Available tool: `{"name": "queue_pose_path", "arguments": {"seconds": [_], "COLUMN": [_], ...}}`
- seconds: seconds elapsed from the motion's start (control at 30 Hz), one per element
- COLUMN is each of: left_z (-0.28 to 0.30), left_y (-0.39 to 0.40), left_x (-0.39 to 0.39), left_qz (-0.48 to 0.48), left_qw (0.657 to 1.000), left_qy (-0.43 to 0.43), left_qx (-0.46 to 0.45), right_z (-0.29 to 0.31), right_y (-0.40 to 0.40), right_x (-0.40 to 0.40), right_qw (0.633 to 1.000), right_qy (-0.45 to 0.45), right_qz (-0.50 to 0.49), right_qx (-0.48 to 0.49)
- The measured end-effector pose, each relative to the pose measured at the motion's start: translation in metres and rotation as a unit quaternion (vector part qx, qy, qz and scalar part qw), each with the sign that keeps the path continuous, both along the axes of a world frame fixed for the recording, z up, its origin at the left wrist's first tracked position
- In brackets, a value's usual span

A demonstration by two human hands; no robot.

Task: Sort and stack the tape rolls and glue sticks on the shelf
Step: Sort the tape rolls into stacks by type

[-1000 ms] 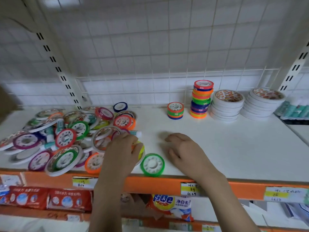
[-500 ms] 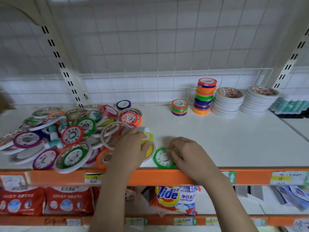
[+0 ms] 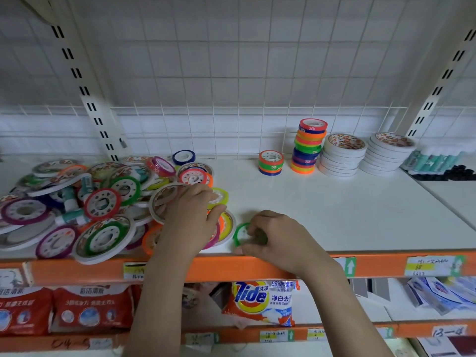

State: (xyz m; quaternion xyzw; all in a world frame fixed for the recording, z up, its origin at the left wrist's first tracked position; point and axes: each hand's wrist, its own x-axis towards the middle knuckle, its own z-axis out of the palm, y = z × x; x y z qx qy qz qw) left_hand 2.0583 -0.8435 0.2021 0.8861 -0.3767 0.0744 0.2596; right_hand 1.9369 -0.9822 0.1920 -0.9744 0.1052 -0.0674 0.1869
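- Green tape roll [image 3: 240, 234] lying flat at the shelf [image 3: 334, 215] front edge, just right of the loose pile.
- Right hand [image 3: 278, 239] curling over it, grip pinching the roll's right side and partly hiding it; thumb down at the orange shelf lip [image 3: 77, 270].
- Left hand [image 3: 192, 217] resting on the right edge of the mixed pile of tape rolls [image 3: 103, 202], grip curled round a yellow-green roll [image 3: 219, 198]; exact contact under the palm not showing.
- Pile covering the shelf's left half: wide white-rimmed rolls, narrow coloured rolls, with teal glue sticks [image 3: 74, 217] sticking out between them.
- Sitting at the back right, well apart from the hands: short coloured stack [image 3: 270, 163], tall coloured stack [image 3: 309, 146], then two stacks of white rolls [image 3: 341, 154].
- Lying further right, at the frame edge: row of teal glue sticks [image 3: 435, 159], blurred.
- Showing on the lower shelf: Tide bag [image 3: 260, 302] and red packs [image 3: 64, 307].
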Motion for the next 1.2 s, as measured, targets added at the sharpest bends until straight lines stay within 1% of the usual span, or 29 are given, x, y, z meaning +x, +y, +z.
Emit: {"name": "queue_pose_path", "arguments": {"seconds": [0.17,0.23,0.3,0.47,0.6,0.83,0.97,1.07,1.2], "left_z": [0.001,0.002,0.003,0.003,0.003,0.005,0.003,0.001,-0.002], "left_y": [-0.007,-0.01,-0.014,-0.027,-0.035,-0.039,-0.038,-0.038,-0.041], "left_x": [-0.001,-0.001,-0.001,0.003,0.006,0.009,0.011,0.011,0.012], "left_qz": [0.003,0.003,0.006,0.012,0.015,0.046,0.063,0.071,0.075], "left_qw": [1.0,1.0,1.0,1.0,1.0,0.998,0.997,0.997,0.997], "left_qy": [0.001,0.001,0.004,-0.001,-0.007,-0.015,-0.022,-0.015,-0.007], "left_qx": [0.001,-0.006,-0.016,-0.022,-0.021,-0.034,-0.027,-0.027,-0.022], "right_z": [-0.001,-0.003,-0.004,0.007,0.023,0.04,0.039,0.033,0.027], "right_y": [-0.005,-0.01,-0.02,-0.055,-0.087,-0.133,-0.145,-0.15,-0.156], "right_x": [0.006,0.007,0.008,0.013,0.032,0.082,0.102,0.112,0.122], "right_qw": [1.0,0.999,0.999,0.996,0.991,0.989,0.982,0.979,0.977], "right_qy": [0.001,-0.011,-0.03,-0.077,-0.098,-0.052,0.005,0.034,0.048], "right_qz": [0.012,0.006,-0.003,-0.035,-0.054,-0.034,-0.022,-0.022,-0.01], "right_qx": [-0.025,-0.036,-0.028,-0.032,-0.067,-0.131,-0.186,-0.201,-0.209]}}
